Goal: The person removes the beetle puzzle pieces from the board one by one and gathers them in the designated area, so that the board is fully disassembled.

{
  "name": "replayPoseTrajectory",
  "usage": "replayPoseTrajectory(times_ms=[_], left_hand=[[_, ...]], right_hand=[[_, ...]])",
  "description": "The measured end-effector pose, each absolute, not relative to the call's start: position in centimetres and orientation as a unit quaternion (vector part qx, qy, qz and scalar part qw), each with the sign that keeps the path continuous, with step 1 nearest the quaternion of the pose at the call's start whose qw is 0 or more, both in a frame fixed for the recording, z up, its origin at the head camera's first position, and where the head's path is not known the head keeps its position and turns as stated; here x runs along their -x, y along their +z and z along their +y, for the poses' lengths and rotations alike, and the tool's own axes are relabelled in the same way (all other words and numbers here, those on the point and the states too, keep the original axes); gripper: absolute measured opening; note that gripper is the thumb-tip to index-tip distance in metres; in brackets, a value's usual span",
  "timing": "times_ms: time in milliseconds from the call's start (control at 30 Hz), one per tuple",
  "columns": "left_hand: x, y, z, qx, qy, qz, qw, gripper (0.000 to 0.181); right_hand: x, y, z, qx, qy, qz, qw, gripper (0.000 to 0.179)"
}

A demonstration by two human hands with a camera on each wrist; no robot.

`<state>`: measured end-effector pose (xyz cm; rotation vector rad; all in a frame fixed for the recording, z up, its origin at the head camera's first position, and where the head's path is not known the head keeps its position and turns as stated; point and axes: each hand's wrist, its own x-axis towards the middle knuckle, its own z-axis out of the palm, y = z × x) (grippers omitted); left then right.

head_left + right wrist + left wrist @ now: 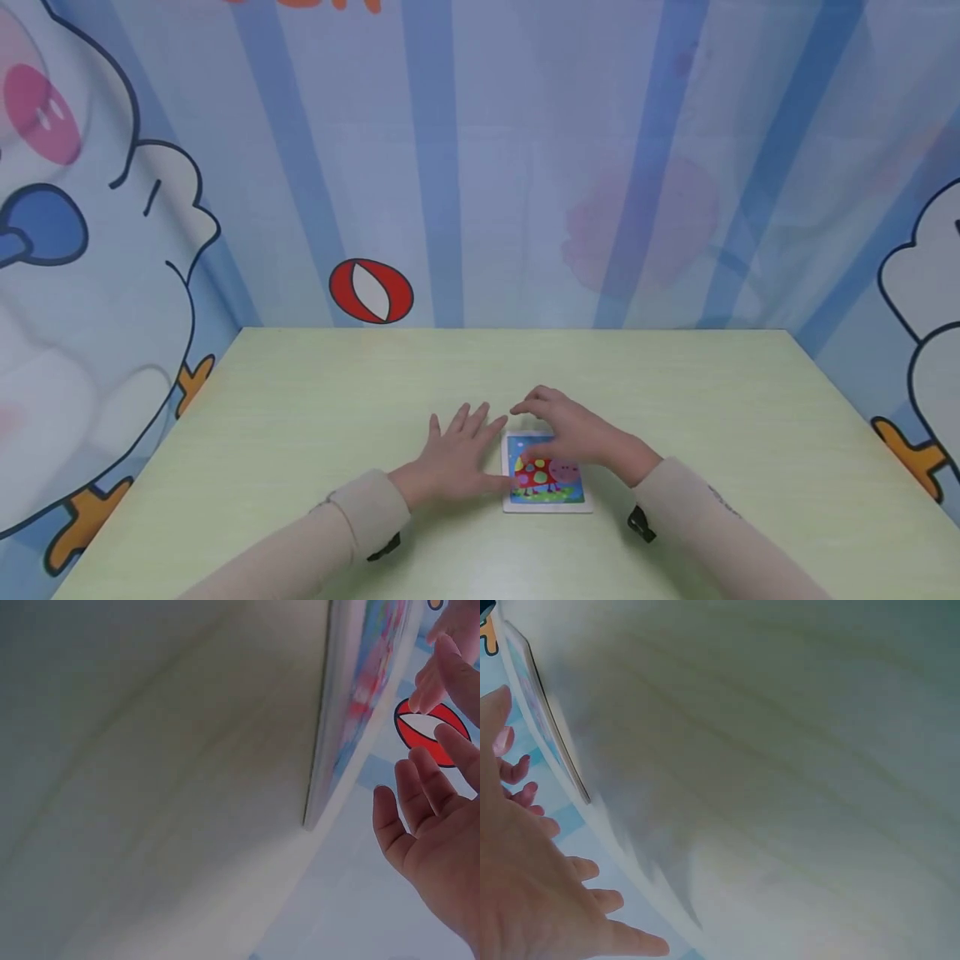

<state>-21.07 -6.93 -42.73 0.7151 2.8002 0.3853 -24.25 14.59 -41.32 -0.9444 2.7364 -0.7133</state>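
A flat square picture board (546, 498) with a white border lies on the table, printed with a red, spotted, ladybug-like figure on blue and green. My left hand (453, 463) is at its left side, fingers spread and straight, the thumb reaching over the left edge. Above the upper right part is my right hand (581, 429), its fingers loosely bent and its thumb over the picture. Both wrist views show the board's edge (555, 735) low on the tabletop, with a gap between the right hand (442, 840) and the board. Neither hand grips anything.
The pale wooden table (337, 375) ends at a blue striped cloth backdrop (510, 167). Printed on the cloth are a red and white ball (371, 291) and large white cartoon figures on both sides. A dark strap piece (641, 525) hangs under the right sleeve.
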Motion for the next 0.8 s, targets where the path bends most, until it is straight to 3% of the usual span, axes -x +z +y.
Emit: replayPoseTrajectory(times_ms=[800], left_hand=[[20.7, -43.1, -6.6, -0.224, 0.114, 0.957, 0.145, 0.086]], right_hand=[[24.9, -42.1, 13.3, 0.284, -0.243, 0.914, 0.156, 0.036]])
